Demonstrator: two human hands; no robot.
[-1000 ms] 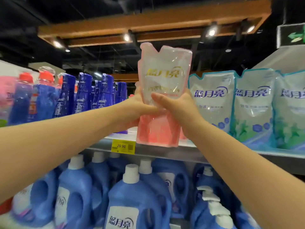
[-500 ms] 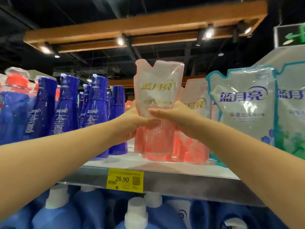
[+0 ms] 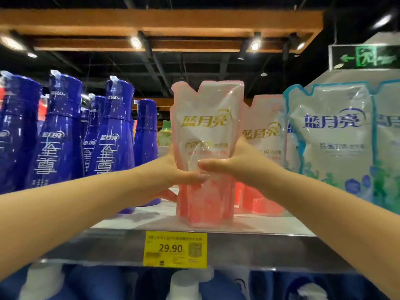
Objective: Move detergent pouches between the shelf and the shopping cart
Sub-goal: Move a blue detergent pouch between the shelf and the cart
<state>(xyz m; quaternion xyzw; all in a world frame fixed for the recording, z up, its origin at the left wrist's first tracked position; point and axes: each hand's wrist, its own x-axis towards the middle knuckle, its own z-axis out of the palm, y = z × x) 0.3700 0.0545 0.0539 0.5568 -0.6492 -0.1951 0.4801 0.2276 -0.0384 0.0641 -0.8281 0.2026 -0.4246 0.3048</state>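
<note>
The left hand (image 3: 171,174) and right hand (image 3: 236,167), grip wrapped round the pink pouch (image 3: 205,126), are lowering it from mid-air onto the shelf (image 3: 249,247), nearly completing placement.

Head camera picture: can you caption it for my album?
Left hand and right hand hold a pink pouch upright at the shelf.

"蓝月亮" on the pink pouch (image 3: 205,135) and teal pouch (image 3: 331,135); "29.90" on the yellow price tag (image 3: 175,249)
</note>
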